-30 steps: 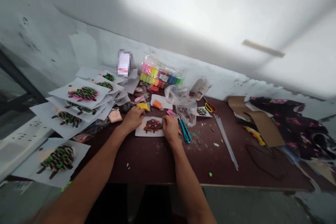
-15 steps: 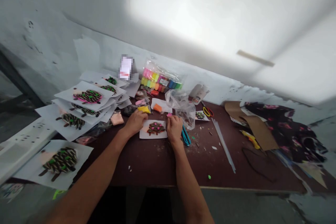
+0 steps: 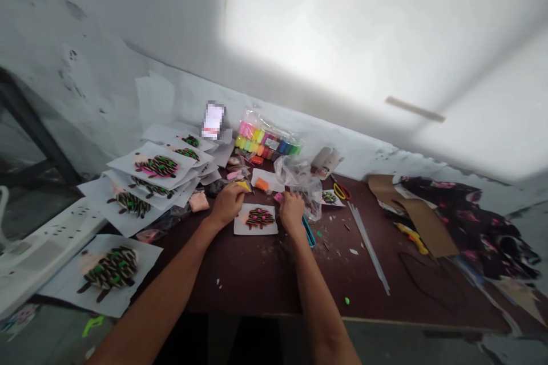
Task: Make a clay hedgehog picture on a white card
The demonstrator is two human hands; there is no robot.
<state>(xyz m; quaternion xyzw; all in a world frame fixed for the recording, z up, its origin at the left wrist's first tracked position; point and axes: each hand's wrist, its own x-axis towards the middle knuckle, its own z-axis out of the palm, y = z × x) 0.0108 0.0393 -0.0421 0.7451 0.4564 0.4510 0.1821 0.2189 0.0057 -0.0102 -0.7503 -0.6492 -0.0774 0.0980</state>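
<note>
A small white card [image 3: 256,230] bearing a brown-striped hedgehog figure [image 3: 260,217] with pink dots lies between my hands. My left hand [image 3: 229,203] is at the card's upper left, fingers drawn together beside a yellow clay packet [image 3: 244,185]; whether it grips anything is hidden. Just right of the card, my right hand [image 3: 291,210] has its fingers closed by a small pink piece [image 3: 278,198], and its hold is too small to make out. An orange clay lump [image 3: 261,184] rests on white paper above the card.
Stacked hedgehog sheets [image 3: 156,166] fill the left side. Behind stand a phone [image 3: 213,120] and a bag of coloured clay [image 3: 268,140]. To the right are a plastic bag [image 3: 314,191], blue scissors [image 3: 309,232], red-yellow scissors [image 3: 341,191], clear strips [image 3: 370,251] and a yellow glue gun [image 3: 411,238].
The camera view has shifted, so the table appears lower and further right. My left hand has moved off the card's corner, and my right hand is slightly further from the card's edge.
</note>
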